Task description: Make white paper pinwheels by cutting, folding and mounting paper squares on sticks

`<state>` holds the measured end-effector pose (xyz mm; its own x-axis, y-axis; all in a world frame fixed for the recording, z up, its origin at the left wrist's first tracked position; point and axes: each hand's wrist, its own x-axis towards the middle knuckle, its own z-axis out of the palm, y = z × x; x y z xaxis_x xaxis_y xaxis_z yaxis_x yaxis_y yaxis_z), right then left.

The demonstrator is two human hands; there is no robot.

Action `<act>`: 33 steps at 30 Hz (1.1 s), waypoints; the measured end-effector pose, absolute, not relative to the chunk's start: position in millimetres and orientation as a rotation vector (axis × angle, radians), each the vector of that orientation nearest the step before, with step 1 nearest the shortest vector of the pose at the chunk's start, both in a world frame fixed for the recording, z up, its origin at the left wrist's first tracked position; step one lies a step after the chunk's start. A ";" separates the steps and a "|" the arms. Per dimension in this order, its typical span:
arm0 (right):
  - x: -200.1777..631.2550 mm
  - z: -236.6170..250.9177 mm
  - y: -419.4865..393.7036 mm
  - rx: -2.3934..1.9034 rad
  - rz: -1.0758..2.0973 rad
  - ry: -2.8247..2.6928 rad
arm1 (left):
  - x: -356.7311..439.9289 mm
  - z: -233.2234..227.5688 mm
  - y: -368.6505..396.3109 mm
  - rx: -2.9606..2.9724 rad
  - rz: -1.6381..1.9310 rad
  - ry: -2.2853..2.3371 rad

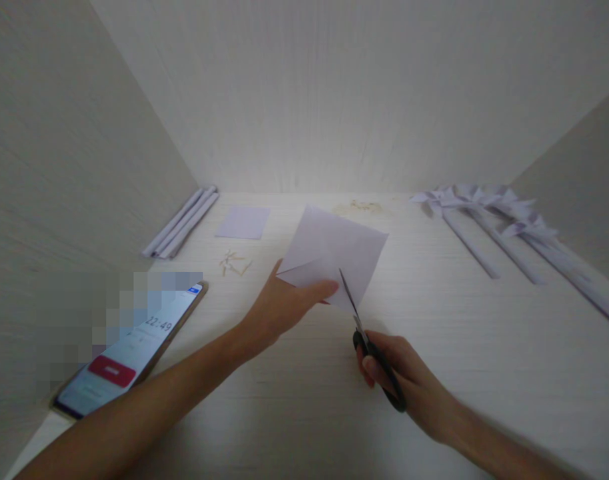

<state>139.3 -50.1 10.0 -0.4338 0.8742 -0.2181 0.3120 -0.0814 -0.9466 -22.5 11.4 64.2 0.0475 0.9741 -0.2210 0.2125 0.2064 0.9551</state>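
Observation:
A square of white paper is raised above the table, pinched near its lower left edge by my left hand. My left thumb lies on top of it; the other fingers are mostly hidden underneath. A slit runs inward from the paper's left corner. My right hand is closed round the black handles of a pair of scissors. One blade lies over the paper's lower edge, its tip pointing toward the middle of the sheet; the other blade is mostly hidden behind the paper.
A phone leans at the left. Rolled paper sticks, another paper square and small pale sticks lie beyond it. Tiny light pieces lie at the back. Paper pinwheels on sticks lie at the right.

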 end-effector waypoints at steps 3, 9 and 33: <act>139.2 8.5 -50.4 -1.282 1.544 -1.704 | -22.6 64.5 11.7 1.211 0.904 1.396; 140.1 5.6 -50.1 -1.268 1.559 -1.682 | -22.6 65.0 11.8 1.204 0.898 1.419; 141.1 0.6 -50.5 -1.295 1.532 -1.687 | -22.5 60.0 13.2 1.181 0.934 1.344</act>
